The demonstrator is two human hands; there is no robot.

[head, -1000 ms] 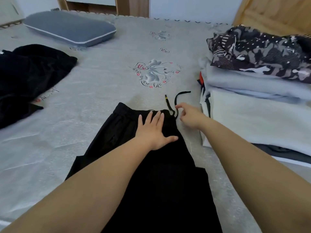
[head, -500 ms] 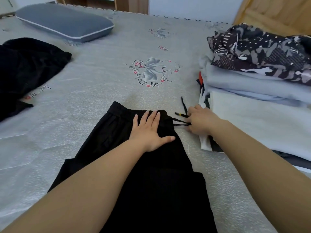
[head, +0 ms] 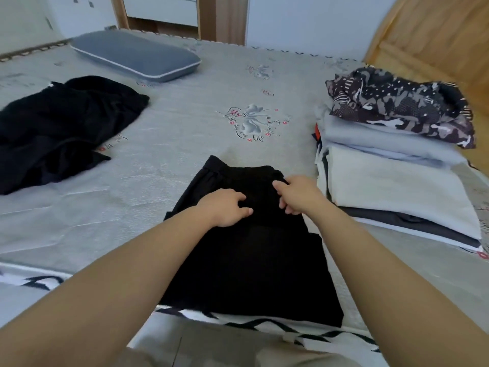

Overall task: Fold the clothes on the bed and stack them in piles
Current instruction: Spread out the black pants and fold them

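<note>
Both hands, left hand point(head: 227, 207) and right hand point(head: 296, 194), pinch the black shorts point(head: 248, 255) near the waistband; fold evenly, keeping edges aligned.

Two hands: left point(head: 227, 207) and right point(head: 297, 194), both at 6 o'clock of the bed's point(head: 185, 144) middle, on one black garment point(head: 251, 255) lying flat.

One loose black heap point(head: 60, 128) at 9 o'clock; how many pieces it holds cannot be told.

One stack point(head: 391, 168) at 3 o'clock, with at least five layers showing: one camouflage-print piece point(head: 397, 107) on top, one pale grey, one cream, one dark grey, one white at the bottom. Thin edges between them may be more pieces.

One grey pillow point(head: 132, 55) at 11 o'clock.

One butterfly print point(head: 251, 123) at 12 o'clock, plus one fainter one point(head: 259, 71) farther back.
</note>
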